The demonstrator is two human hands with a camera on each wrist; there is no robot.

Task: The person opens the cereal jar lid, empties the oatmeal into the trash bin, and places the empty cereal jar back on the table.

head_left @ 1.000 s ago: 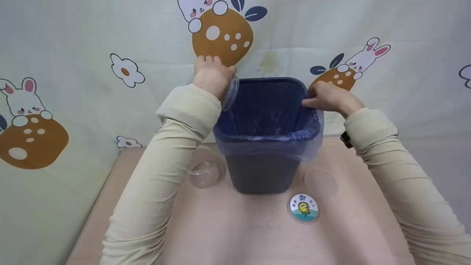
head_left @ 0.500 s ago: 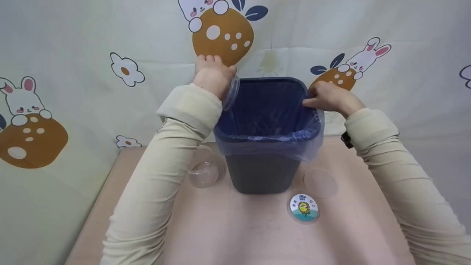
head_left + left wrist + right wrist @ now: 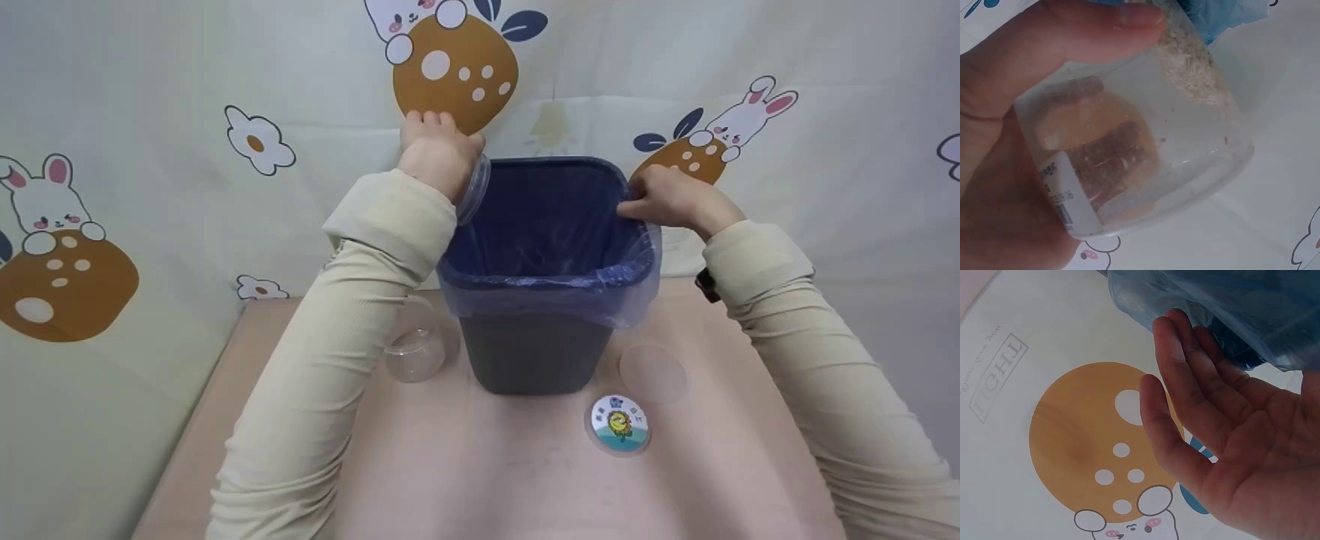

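Note:
My left hand grips a clear plastic jar, thumb across its side, tipped over the left rim of a grey trash bin. Pale flaky bits cling inside the jar's wall toward its mouth, and a white label shows on the side. In the head view most of the jar is hidden behind the hand. A thin blue bag lines the bin and folds over its rim. At the right rim my right hand holds on, thumb inside and the other fingers outside against the bag.
Left of the bin, partly behind my left sleeve, stands a clear round container. To the right lie a round lid with a sunflower picture and a clear disc. A printed curtain hangs behind the pink tabletop.
My left hand, still holding the tipped jar, has shifted very slightly to the right. The right hand and the bin look unchanged.

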